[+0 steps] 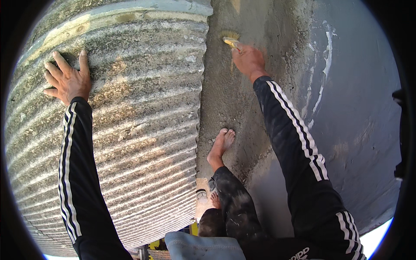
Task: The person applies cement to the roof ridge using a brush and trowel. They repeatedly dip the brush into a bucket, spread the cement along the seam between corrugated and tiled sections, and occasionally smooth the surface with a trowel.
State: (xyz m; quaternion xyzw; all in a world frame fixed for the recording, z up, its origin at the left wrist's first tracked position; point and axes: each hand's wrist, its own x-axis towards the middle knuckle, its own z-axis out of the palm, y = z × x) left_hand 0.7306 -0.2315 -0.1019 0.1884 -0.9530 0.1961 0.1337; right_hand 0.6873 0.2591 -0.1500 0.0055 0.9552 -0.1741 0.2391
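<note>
My left hand rests flat with fingers spread on a weathered corrugated roof sheet. My right hand is closed round the handle of a paintbrush with a yellow band and pale bristles. The bristles meet or hover just over the rough grey cement strip beside the sheet's edge; I cannot tell which. Most of the brush handle is hidden in my fist.
To the right rises a smooth grey wall or slope with white streaks. My bare foot stands on the cement strip, close to the wavy sheet edge. A rounded ridge piece crosses the roof's far side.
</note>
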